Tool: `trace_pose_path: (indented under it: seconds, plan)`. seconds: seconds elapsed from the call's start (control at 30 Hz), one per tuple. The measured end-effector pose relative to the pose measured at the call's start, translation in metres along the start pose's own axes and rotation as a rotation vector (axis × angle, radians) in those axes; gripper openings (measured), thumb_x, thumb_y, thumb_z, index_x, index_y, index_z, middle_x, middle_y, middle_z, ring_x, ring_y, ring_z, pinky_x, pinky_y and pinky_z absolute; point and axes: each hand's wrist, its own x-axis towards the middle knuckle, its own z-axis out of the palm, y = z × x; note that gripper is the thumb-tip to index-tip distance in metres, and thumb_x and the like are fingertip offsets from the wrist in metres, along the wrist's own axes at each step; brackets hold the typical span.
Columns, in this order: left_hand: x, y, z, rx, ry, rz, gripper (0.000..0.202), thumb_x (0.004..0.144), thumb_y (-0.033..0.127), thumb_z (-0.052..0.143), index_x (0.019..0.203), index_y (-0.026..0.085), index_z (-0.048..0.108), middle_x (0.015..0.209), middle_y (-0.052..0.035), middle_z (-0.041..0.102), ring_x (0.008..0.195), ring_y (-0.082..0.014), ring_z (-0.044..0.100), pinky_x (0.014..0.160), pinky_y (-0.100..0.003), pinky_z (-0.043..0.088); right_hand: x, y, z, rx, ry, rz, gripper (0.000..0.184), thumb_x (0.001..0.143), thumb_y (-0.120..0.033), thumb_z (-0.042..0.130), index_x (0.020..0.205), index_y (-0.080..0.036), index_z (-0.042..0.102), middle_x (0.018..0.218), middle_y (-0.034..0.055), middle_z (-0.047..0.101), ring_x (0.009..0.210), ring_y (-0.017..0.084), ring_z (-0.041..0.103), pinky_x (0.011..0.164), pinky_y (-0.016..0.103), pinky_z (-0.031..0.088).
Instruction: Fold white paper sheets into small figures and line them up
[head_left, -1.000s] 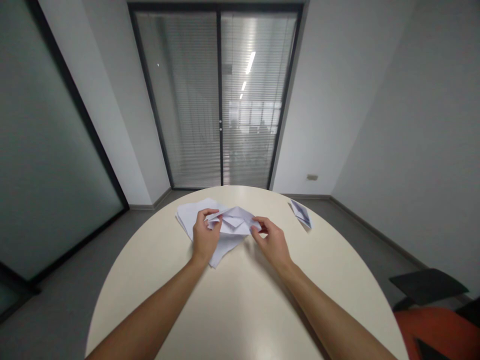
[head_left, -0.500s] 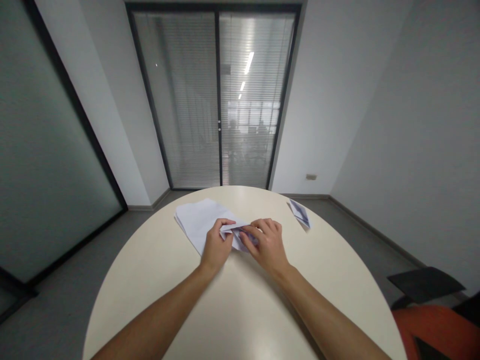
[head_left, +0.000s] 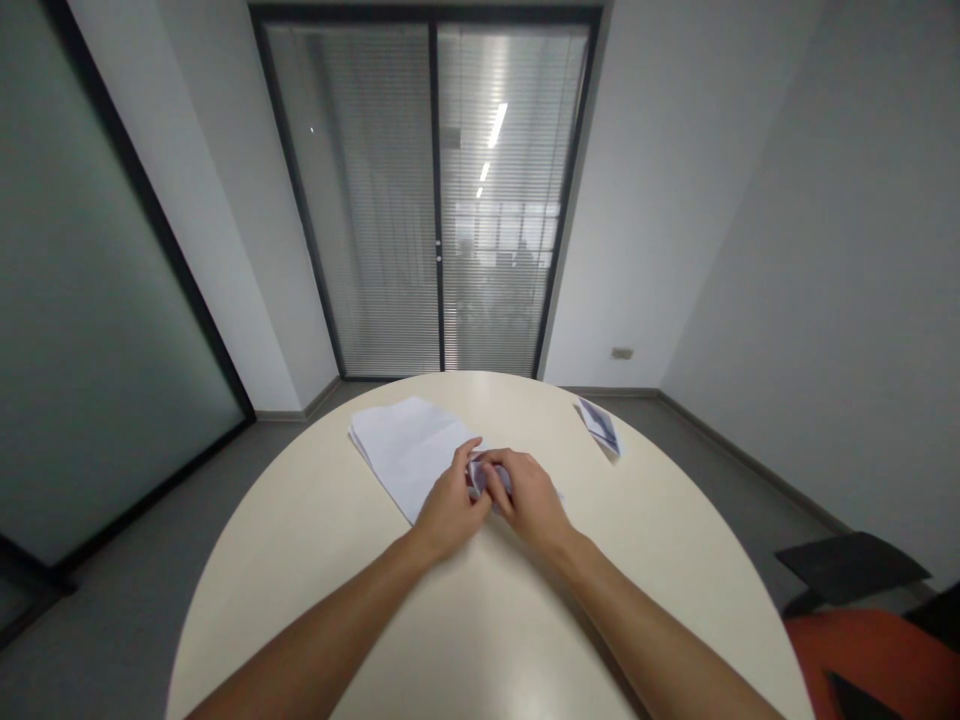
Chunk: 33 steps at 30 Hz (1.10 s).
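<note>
My two hands meet over a small folded piece of white paper (head_left: pixel 481 474) on the round cream table (head_left: pixel 480 600). My left hand (head_left: pixel 450 505) pinches the folded piece with fingers closed on its left side. From the right, my right hand (head_left: pixel 526 496) presses down on it with fingers curled over it. Most of the folded piece is hidden beneath both hands. A stack of flat white sheets (head_left: pixel 405 447) lies just behind and to the left of my hands.
A second folded paper piece (head_left: pixel 600 425) lies at the table's far right edge. Glass doors with blinds stand beyond the table. An orange and black chair (head_left: pixel 877 640) sits at the lower right.
The paper was held wide between my hands, then folded smaller. My hands have come together and moved right, off the stack, pressing the folded piece onto the table.
</note>
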Motion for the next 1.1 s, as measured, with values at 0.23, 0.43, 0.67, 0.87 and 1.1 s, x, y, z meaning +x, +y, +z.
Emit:
trace_pose_path:
  seconds: [0.23, 0.43, 0.67, 0.87, 1.1]
  plan:
    - [-0.003, 0.001, -0.009, -0.007, -0.071, 0.116, 0.088, 0.083, 0.023, 0.068, 0.155, 0.03, 0.018, 0.157, -0.0147, 0.031, 0.127, -0.0276, 0.052, 0.094, -0.037, 0.051, 0.001, 0.005, 0.004, 0.354, 0.012, 0.199, 0.015, 0.101, -0.035, 0.042, 0.103, -0.024, 0.052, 0.088, 0.0012, 0.065, 0.076, 0.016, 0.061, 0.071, 0.027, 0.045]
    - [0.0, 0.007, -0.018, 0.023, -0.12, 0.155, 0.063, 0.083, 0.025, 0.068, 0.141, 0.026, 0.043, 0.149, -0.0109, 0.044, 0.131, -0.028, 0.046, 0.096, -0.036, 0.049, 0.0, 0.011, 0.005, 0.461, -0.006, 0.2, 0.019, 0.101, -0.04, 0.042, 0.099, -0.023, 0.051, 0.084, 0.0004, 0.062, 0.073, 0.015, 0.057, 0.068, 0.028, 0.044]
    - [-0.001, 0.002, -0.013, -0.029, -0.153, 0.079, 0.068, 0.081, 0.028, 0.069, 0.142, 0.023, 0.038, 0.14, -0.0122, 0.05, 0.115, -0.0248, 0.057, 0.08, -0.029, 0.052, 0.003, 0.013, 0.007, 0.58, 0.094, 0.246, 0.023, 0.099, -0.042, 0.047, 0.104, -0.022, 0.057, 0.088, 0.0018, 0.061, 0.072, 0.015, 0.053, 0.064, 0.027, 0.042]
    - [0.002, 0.006, -0.014, 0.008, -0.091, 0.015, 0.052, 0.078, 0.034, 0.072, 0.123, 0.017, 0.052, 0.11, -0.0069, 0.064, 0.094, -0.0212, 0.061, 0.081, -0.032, 0.05, 0.006, 0.015, 0.002, 0.749, 0.07, 0.353, 0.034, 0.092, -0.051, 0.057, 0.109, -0.021, 0.057, 0.059, -0.0074, 0.043, 0.052, 0.011, 0.037, 0.049, 0.023, 0.029]
    - [0.009, 0.005, -0.015, -0.078, 0.056, -0.089, 0.032, 0.078, 0.038, 0.071, 0.099, 0.016, 0.062, 0.09, -0.0036, 0.068, 0.083, -0.0201, 0.062, 0.077, -0.031, 0.05, 0.007, 0.018, -0.013, 0.73, -0.073, 0.387, 0.045, 0.089, -0.058, 0.056, 0.109, -0.019, 0.064, 0.063, -0.0039, 0.049, 0.056, 0.012, 0.043, 0.049, 0.022, 0.031]
